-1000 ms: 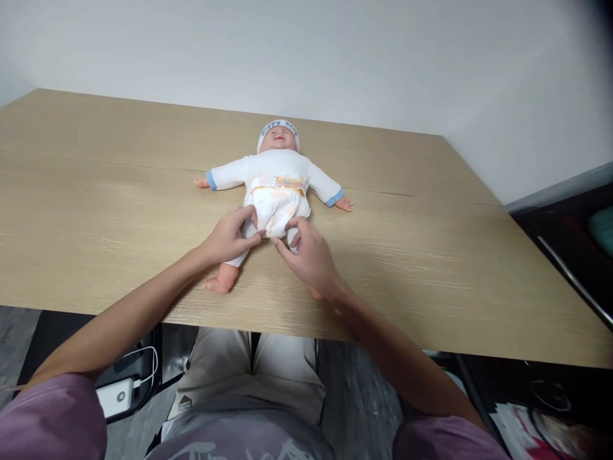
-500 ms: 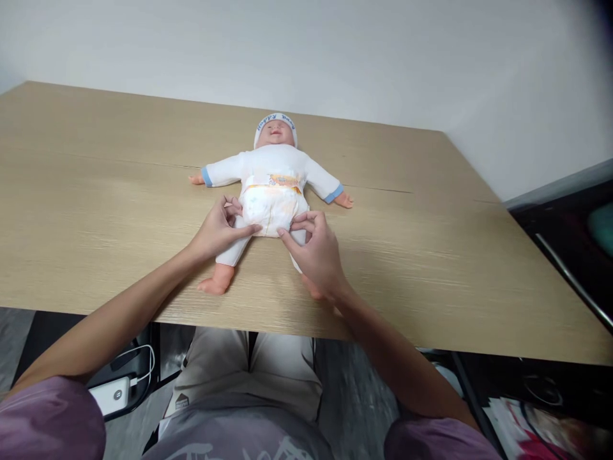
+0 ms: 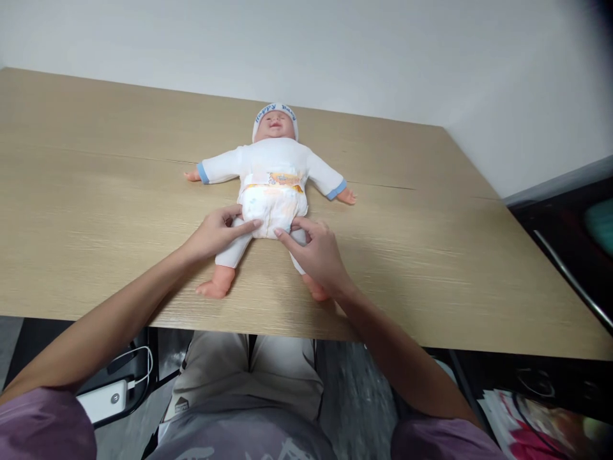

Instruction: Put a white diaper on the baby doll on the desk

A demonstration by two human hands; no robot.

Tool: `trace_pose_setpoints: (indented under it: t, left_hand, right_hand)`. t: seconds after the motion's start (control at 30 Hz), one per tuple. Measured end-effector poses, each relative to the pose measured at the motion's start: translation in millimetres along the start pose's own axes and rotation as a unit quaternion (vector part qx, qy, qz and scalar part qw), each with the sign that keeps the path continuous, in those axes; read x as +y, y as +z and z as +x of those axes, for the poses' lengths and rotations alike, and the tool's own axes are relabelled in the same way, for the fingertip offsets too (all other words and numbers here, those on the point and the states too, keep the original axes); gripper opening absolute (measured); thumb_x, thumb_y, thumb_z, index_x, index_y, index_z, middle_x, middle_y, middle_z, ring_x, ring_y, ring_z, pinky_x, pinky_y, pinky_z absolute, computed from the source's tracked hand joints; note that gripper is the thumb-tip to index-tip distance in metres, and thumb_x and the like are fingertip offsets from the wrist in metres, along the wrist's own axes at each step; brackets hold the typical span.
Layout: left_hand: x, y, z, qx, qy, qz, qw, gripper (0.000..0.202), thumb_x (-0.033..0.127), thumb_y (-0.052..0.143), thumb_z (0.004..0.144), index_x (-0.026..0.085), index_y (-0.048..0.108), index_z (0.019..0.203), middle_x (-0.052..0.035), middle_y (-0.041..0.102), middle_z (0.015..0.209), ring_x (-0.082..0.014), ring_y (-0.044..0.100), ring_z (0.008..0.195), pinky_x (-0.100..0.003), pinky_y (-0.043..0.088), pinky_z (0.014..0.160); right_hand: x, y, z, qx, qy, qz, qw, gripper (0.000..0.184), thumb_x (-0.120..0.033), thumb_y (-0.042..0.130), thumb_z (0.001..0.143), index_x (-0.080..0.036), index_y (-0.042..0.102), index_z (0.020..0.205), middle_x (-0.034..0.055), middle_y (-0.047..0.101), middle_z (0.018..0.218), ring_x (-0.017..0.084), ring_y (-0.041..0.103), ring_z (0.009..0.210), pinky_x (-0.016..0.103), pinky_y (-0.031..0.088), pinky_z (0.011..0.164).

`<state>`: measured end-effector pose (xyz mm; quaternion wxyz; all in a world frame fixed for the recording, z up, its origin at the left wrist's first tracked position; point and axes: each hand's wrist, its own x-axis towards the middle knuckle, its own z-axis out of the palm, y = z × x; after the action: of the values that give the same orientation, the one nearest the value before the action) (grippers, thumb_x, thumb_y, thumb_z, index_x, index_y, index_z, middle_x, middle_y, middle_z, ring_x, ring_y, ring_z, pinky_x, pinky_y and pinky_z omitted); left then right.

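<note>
A baby doll (image 3: 274, 153) in a white suit with blue cuffs and a lettered cap lies on its back, arms spread, head toward the wall. Around its waist and hips sits a white diaper (image 3: 268, 206) with an orange-patterned front band. My left hand (image 3: 216, 233) grips the diaper's edge at one leg opening, thumb on the front and fingers curled at the side. At the other leg opening my right hand (image 3: 317, 248) pinches the edge between thumb and fingers. Parts of the doll's legs are hidden behind my hands.
The doll lies on a wooden table (image 3: 431, 268) with its front edge by my lap and a pale wall (image 3: 306, 51) behind. Below left, a white power bank (image 3: 103, 402) with a cable rests on a black seat. Papers (image 3: 507, 421) lie at lower right.
Both hands stay at the diaper's leg edges, with the fingers of my right hand tucked slightly further in at the side. The camera view has shifted a little.
</note>
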<state>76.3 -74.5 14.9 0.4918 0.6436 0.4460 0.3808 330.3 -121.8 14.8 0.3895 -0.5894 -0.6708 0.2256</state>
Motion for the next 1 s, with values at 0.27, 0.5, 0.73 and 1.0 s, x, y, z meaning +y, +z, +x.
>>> trace_pose_setpoints:
  t: [0.27, 0.5, 0.73, 1.0]
  left_hand:
    - [9, -0.1, 3, -0.024, -0.089, -0.17, 0.981, 0.052, 0.068, 0.091, 0.092, 0.02, 0.078, 0.106, -0.0091, 0.084, 0.107, -0.0259, 0.077, 0.097, -0.037, 0.062, 0.083]
    - [5, 1.1, 4, 0.007, -0.076, -0.162, 0.984, 0.052, 0.064, 0.093, 0.092, 0.018, 0.077, 0.111, -0.0104, 0.085, 0.112, -0.0255, 0.079, 0.099, -0.037, 0.064, 0.085]
    - [2, -0.8, 6, -0.001, -0.073, -0.163, 0.984, 0.053, 0.062, 0.096, 0.089, 0.018, 0.077, 0.111, -0.01, 0.084, 0.11, -0.0245, 0.079, 0.097, -0.037, 0.063, 0.083]
    - [2, -2.6, -1, 0.084, -0.051, -0.11, 0.989, 0.049, 0.054, 0.095, 0.09, 0.019, 0.07, 0.115, -0.0082, 0.082, 0.104, -0.0228, 0.075, 0.094, -0.038, 0.061, 0.087]
  right_hand:
    - [9, -3, 12, -0.074, 0.112, 0.25, 0.959, 0.047, -0.071, 0.085, 0.092, -0.026, 0.071, 0.093, 0.0033, 0.077, 0.093, 0.022, 0.068, 0.086, 0.033, 0.054, 0.071]
    - [5, 2, 3, -0.001, 0.064, 0.164, 0.984, 0.045, -0.068, 0.081, 0.098, -0.026, 0.069, 0.087, 0.0015, 0.068, 0.081, 0.022, 0.062, 0.079, 0.035, 0.053, 0.069]
    - [14, 6, 3, 0.077, 0.005, 0.067, 0.995, 0.03, -0.054, 0.084, 0.099, -0.024, 0.078, 0.094, 0.0089, 0.068, 0.112, 0.023, 0.065, 0.092, 0.04, 0.058, 0.081]
    - [21, -8, -14, 0.026, 0.013, 0.062, 0.998, 0.032, -0.048, 0.079, 0.102, -0.024, 0.075, 0.123, 0.0049, 0.073, 0.103, 0.022, 0.065, 0.083, 0.041, 0.06, 0.082]
